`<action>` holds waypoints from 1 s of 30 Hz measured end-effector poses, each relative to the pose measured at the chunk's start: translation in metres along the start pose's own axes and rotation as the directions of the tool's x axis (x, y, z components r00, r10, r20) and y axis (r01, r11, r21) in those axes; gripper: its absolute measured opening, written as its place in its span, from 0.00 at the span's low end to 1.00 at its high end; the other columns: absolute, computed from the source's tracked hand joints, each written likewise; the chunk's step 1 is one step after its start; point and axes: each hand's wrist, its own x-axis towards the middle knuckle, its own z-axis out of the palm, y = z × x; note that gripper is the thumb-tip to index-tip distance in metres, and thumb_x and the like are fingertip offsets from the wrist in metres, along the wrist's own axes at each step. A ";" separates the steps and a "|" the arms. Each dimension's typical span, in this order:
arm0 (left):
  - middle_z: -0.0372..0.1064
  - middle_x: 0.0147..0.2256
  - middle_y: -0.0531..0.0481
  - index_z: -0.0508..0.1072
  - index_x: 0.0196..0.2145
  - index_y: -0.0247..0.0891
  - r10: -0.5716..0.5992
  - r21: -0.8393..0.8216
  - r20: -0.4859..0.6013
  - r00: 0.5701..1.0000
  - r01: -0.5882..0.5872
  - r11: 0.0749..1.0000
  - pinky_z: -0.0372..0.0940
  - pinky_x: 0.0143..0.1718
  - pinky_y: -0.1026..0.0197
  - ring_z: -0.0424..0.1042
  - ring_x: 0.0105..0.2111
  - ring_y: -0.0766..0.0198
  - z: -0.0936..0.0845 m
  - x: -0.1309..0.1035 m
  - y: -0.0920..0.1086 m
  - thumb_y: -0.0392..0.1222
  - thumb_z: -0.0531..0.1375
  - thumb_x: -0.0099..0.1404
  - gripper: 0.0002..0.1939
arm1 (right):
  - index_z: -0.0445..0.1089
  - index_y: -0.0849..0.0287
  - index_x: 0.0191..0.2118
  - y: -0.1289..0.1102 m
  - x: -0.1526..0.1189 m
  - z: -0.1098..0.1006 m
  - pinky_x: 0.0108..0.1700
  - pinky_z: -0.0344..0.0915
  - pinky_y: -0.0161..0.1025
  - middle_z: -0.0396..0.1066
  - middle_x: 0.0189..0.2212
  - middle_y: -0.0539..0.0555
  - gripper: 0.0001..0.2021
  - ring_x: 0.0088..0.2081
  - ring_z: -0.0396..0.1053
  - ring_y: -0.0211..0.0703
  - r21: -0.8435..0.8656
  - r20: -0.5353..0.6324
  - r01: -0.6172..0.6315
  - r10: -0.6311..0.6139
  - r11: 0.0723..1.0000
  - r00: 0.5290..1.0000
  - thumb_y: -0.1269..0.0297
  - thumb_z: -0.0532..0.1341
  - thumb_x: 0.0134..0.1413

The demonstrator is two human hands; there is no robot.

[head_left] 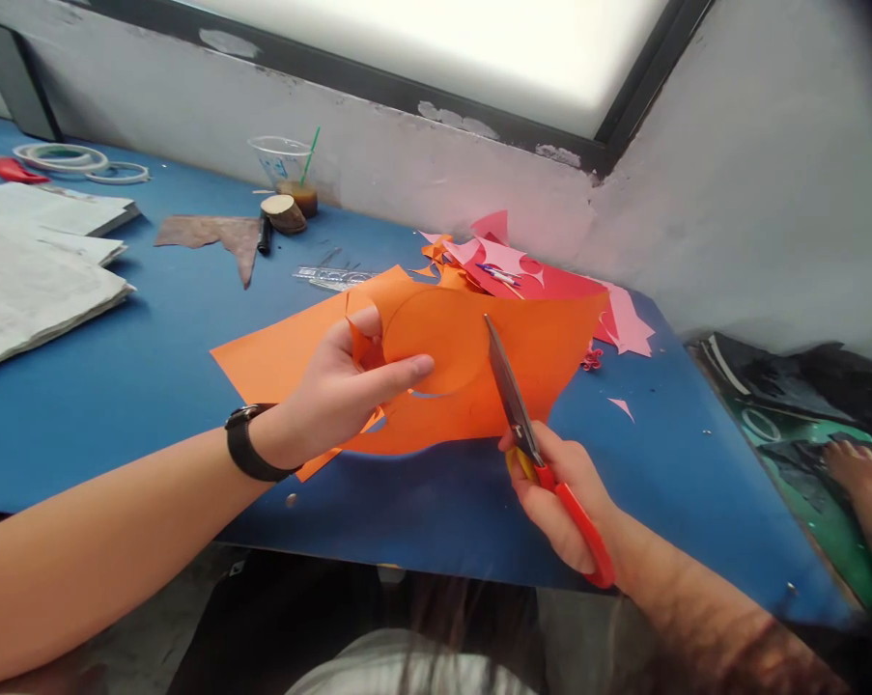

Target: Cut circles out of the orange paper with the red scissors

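Observation:
My left hand (349, 381) pinches an orange paper sheet (537, 367), its thumb lying on top near a partly cut round outline. A slit along the lower edge of that circle shows blue through it. My right hand (562, 492) grips scissors (512, 386) with red and yellow handles. Their blades look closed, or nearly so, and lie over the orange sheet with the tip just right of the circle. Another orange sheet (283, 333) rests on the table beneath my left hand.
Red and pink paper scraps (551, 275) and a pen (499, 275) lie behind the sheet. Further left are a clear ruler (334, 277), a wood slice (283, 212), a plastic cup (280, 164) with a straw, brown paper (210, 235) and white paper stacks (37, 270). Another person's hand (856, 468) shows at right.

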 end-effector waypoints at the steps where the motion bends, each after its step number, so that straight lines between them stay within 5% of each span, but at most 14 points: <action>1: 0.80 0.31 0.52 0.78 0.32 0.44 -0.015 -0.007 0.003 1.000 0.015 1.000 0.75 0.29 0.58 0.79 0.29 0.59 0.001 -0.001 0.001 0.47 0.89 0.54 0.24 | 0.79 0.51 0.47 -0.001 0.000 0.000 0.28 0.67 0.36 0.67 0.23 0.40 0.19 0.24 0.61 0.39 -0.010 0.002 0.003 -0.003 1.000 1.000 0.71 0.63 0.47; 10: 0.86 0.38 0.48 0.86 0.41 0.44 0.002 -0.118 0.013 1.000 0.000 0.993 0.86 0.41 0.53 0.87 0.38 0.51 0.011 -0.009 0.002 0.51 0.85 0.60 0.19 | 0.77 0.50 0.45 0.006 -0.002 0.001 0.26 0.60 0.36 0.66 0.22 0.39 0.19 0.23 0.56 0.39 -0.093 0.011 0.286 -0.286 0.954 0.958 0.75 0.63 0.46; 17: 0.81 0.31 0.53 0.87 0.43 0.43 0.058 -0.131 -0.021 0.998 -0.060 0.990 0.77 0.28 0.60 0.80 0.26 0.59 0.011 -0.007 -0.007 0.54 0.84 0.69 0.17 | 0.77 0.49 0.49 0.018 -0.004 -0.001 0.25 0.63 0.39 0.69 0.23 0.41 0.13 0.21 0.62 0.41 -0.017 0.057 0.270 -0.269 0.963 0.962 0.66 0.65 0.60; 21: 0.91 0.47 0.48 0.91 0.50 0.47 0.126 -0.099 0.027 0.992 -0.123 0.987 0.90 0.49 0.48 0.93 0.47 0.44 0.010 -0.010 -0.012 0.60 0.83 0.72 0.19 | 0.77 0.50 0.55 0.022 -0.004 -0.002 0.25 0.64 0.40 0.68 0.24 0.41 0.14 0.22 0.62 0.42 0.029 0.115 0.270 -0.271 0.962 0.956 0.58 0.66 0.65; 23: 0.93 0.50 0.46 0.92 0.50 0.49 0.103 -0.062 0.061 0.993 -0.099 0.993 0.91 0.52 0.43 0.93 0.52 0.38 0.011 -0.012 -0.011 0.62 0.82 0.73 0.19 | 0.76 0.50 0.55 0.021 -0.004 -0.002 0.25 0.61 0.40 0.66 0.24 0.40 0.16 0.22 0.59 0.41 0.009 0.117 0.251 -0.250 0.968 0.961 0.59 0.66 0.63; 30: 0.91 0.41 0.45 0.91 0.43 0.44 -0.009 -0.024 0.074 0.997 0.011 1.000 0.88 0.36 0.51 0.92 0.40 0.43 0.012 -0.011 -0.004 0.62 0.82 0.73 0.19 | 0.76 0.50 0.55 0.015 -0.004 -0.005 0.27 0.58 0.40 0.64 0.24 0.40 0.17 0.22 0.56 0.40 -0.083 0.158 0.196 -0.182 0.977 0.971 0.61 0.66 0.60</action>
